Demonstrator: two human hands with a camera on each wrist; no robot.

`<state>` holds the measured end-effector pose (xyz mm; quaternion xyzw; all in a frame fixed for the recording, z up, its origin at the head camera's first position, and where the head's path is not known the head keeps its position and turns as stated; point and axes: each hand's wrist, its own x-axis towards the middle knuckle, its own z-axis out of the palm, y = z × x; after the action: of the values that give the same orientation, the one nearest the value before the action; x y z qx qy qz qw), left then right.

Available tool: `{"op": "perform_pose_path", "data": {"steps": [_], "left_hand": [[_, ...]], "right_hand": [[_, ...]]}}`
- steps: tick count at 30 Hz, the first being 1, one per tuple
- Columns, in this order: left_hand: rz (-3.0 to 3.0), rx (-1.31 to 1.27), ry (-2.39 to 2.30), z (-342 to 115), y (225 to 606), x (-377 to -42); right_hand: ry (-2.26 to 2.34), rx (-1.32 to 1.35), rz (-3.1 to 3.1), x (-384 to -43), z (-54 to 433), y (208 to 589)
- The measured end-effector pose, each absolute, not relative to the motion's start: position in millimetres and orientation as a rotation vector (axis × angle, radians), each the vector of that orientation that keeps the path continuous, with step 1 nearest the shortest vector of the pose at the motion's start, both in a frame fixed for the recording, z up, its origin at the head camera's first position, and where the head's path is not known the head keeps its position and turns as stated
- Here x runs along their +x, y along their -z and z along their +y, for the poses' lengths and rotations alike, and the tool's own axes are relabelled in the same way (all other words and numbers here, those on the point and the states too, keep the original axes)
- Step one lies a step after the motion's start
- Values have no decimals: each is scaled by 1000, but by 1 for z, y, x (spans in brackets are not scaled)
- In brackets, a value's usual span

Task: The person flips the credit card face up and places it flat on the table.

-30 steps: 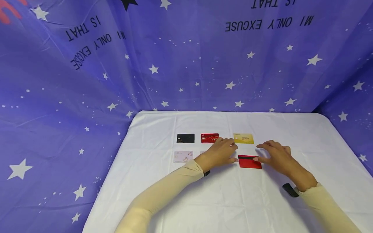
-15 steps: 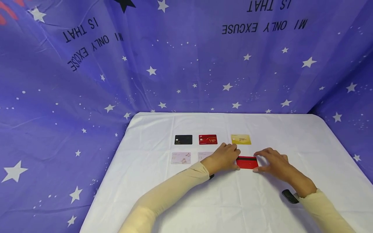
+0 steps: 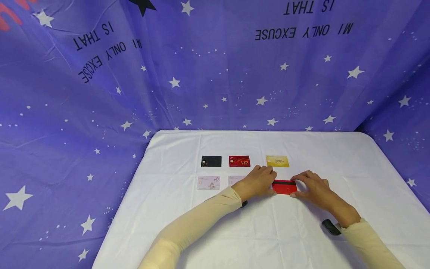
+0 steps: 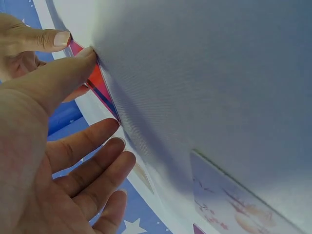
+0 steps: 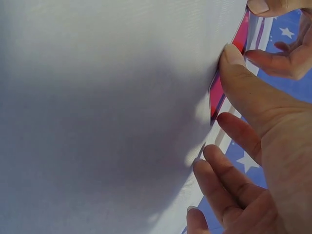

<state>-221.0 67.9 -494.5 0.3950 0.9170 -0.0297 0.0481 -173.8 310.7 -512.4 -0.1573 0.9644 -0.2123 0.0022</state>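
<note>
A red card [image 3: 284,189] with a dark stripe along its far edge lies on the white cloth, stripe side up. My left hand [image 3: 256,182] holds its left end, thumb at the near edge and index finger at the far edge. At the right end my right hand [image 3: 317,190] grips the same two edges between thumb and index finger. In the left wrist view the red card [image 4: 100,80] shows between both hands, the left hand's other fingers loosely bent. The right thumb covers part of the red card [image 5: 216,95] in the right wrist view.
Beyond the hands lie a black card [image 3: 211,161], a red VIP card [image 3: 239,161] and a yellow card [image 3: 277,161] in a row. Nearer are a pale pink card [image 3: 208,183] and another pink card [image 3: 236,180], partly hidden by my left hand. A purple star-printed curtain [image 3: 215,74] surrounds the table.
My left hand has come down and right onto the card's left end. My right thumb has shifted from the card's face to its near edge, and the right index finger has reached the far edge.
</note>
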Motion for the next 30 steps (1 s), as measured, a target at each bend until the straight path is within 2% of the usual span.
{"op": "perform_pose_path", "data": {"steps": [30], "left_hand": [[2770,1193,13,68,496,-225]], "right_hand": [[717,-511,3037,-178,314,519]]}}
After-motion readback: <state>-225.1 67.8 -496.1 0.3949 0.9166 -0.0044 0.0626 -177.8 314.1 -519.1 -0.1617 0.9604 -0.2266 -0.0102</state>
